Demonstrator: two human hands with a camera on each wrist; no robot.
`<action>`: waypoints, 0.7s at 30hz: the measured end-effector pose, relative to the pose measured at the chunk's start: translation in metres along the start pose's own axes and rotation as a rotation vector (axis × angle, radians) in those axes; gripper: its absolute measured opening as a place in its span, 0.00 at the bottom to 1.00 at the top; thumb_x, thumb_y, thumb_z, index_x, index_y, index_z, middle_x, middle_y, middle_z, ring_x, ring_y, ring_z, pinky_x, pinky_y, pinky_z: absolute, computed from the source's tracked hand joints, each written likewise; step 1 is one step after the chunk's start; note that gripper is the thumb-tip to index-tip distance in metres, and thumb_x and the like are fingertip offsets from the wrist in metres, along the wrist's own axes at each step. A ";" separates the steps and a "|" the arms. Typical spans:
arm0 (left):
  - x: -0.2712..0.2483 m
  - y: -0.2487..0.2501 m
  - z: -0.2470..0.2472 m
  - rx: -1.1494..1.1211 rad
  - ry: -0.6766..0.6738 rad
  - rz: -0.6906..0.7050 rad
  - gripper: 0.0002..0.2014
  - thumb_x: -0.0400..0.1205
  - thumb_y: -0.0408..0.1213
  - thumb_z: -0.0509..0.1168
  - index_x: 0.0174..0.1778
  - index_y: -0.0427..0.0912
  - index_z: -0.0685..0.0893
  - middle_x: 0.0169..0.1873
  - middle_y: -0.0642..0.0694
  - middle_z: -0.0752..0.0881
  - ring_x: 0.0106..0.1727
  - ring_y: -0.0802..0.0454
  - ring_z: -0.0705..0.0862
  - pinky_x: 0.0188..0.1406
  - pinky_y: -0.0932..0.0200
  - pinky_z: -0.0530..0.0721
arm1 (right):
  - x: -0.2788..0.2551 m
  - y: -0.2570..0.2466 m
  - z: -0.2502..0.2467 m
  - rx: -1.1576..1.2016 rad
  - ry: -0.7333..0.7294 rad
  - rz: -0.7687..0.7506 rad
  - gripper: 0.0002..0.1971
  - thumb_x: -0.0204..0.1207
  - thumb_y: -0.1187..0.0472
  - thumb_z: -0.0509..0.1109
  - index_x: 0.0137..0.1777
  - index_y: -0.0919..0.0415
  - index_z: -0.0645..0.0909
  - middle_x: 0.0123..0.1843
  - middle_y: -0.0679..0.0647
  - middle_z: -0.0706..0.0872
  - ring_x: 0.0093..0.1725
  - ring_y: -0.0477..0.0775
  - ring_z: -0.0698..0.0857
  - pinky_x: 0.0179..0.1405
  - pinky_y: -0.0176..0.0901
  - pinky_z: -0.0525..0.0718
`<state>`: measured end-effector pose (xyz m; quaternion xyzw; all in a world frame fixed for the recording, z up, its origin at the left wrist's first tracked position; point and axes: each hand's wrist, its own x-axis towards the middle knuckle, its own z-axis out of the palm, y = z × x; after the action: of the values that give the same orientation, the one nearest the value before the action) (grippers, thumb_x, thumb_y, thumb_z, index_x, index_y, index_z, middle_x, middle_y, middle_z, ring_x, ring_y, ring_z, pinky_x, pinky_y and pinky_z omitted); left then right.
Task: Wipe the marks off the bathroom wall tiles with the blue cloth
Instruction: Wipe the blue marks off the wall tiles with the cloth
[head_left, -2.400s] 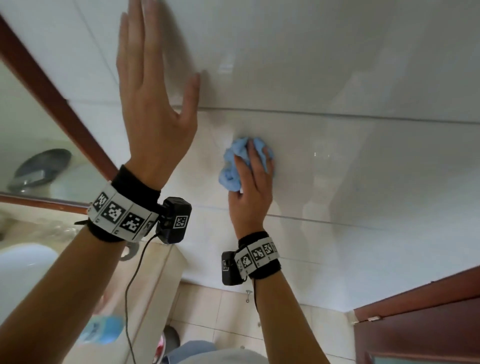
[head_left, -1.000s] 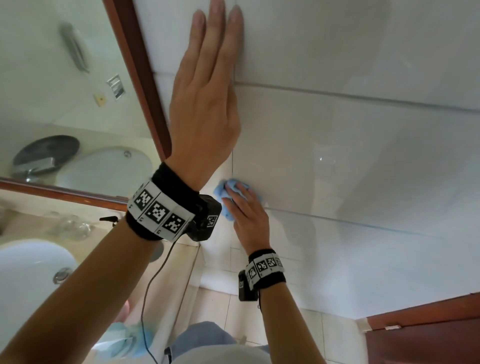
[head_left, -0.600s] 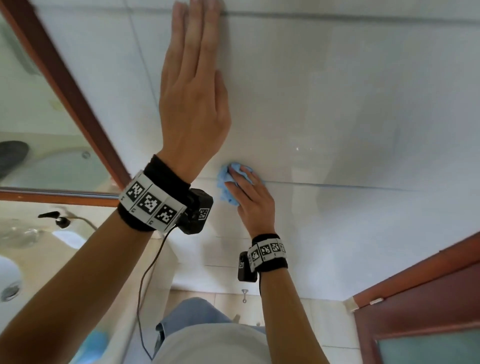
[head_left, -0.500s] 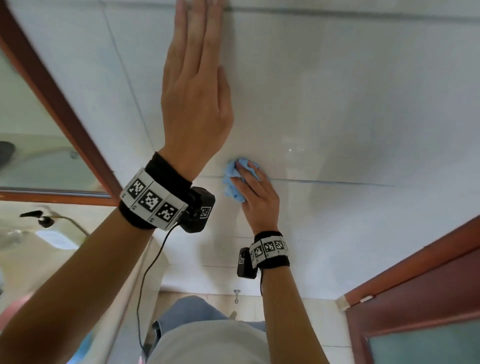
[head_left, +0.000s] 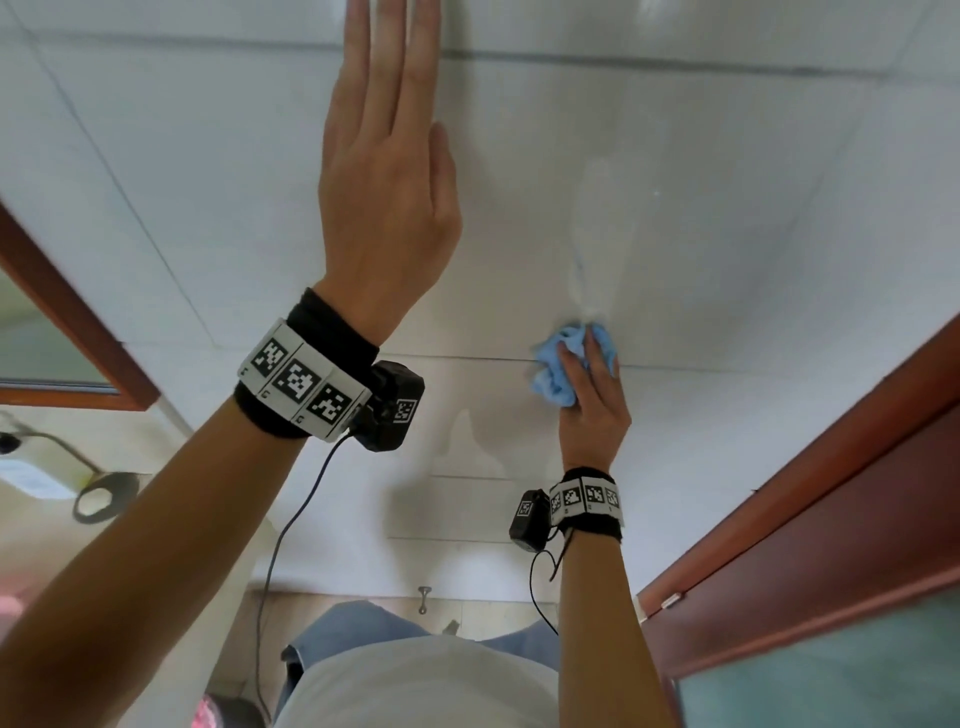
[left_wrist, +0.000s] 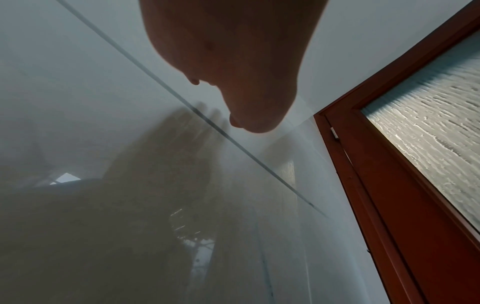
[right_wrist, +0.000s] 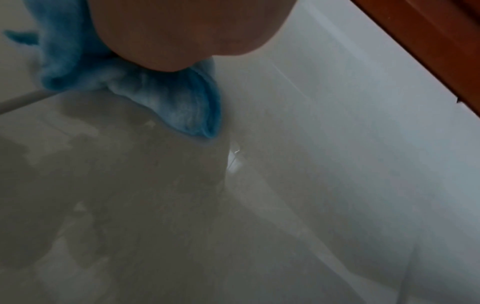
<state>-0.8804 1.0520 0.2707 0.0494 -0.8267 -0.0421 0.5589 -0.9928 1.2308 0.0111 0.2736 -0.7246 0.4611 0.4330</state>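
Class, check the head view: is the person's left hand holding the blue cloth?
No. The left hand lies flat with straight fingers on the wall tiles, while the right hand presses the blue cloth against them.

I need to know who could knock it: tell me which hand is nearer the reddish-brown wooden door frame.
Right. The right hand, pressing the crumpled blue cloth on the white wall tiles, sits just left of the door frame; the left hand lies flat much farther left.

Open wall tiles (head_left: 727, 218) above and left of the blue cloth (head_left: 558, 364), bounded right by the red-brown door frame (head_left: 810, 467), left by the flat left hand (head_left: 387, 208) and mirror frame (head_left: 67, 312).
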 end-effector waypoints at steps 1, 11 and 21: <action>0.002 0.005 0.002 0.010 -0.004 -0.003 0.31 0.87 0.26 0.54 0.90 0.31 0.63 0.89 0.33 0.63 0.91 0.32 0.59 0.91 0.48 0.59 | 0.001 0.005 -0.005 0.000 -0.008 0.002 0.12 0.88 0.63 0.70 0.67 0.58 0.91 0.80 0.51 0.80 0.78 0.59 0.81 0.67 0.60 0.88; 0.024 0.022 0.015 0.104 -0.038 0.008 0.31 0.87 0.24 0.52 0.91 0.33 0.61 0.90 0.34 0.61 0.92 0.34 0.57 0.91 0.48 0.59 | 0.121 -0.009 -0.056 0.165 0.479 0.415 0.28 0.76 0.78 0.62 0.78 0.70 0.79 0.83 0.73 0.72 0.84 0.58 0.72 0.81 0.35 0.70; 0.035 -0.004 0.005 0.131 -0.084 0.052 0.33 0.87 0.23 0.52 0.91 0.41 0.63 0.91 0.43 0.63 0.92 0.41 0.58 0.88 0.45 0.65 | 0.141 -0.121 0.028 0.277 0.071 0.032 0.25 0.76 0.80 0.65 0.73 0.67 0.85 0.79 0.68 0.79 0.81 0.71 0.75 0.84 0.54 0.70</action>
<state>-0.8981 1.0440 0.3003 0.0628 -0.8514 0.0245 0.5201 -0.9745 1.1547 0.1817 0.3028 -0.6426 0.5729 0.4089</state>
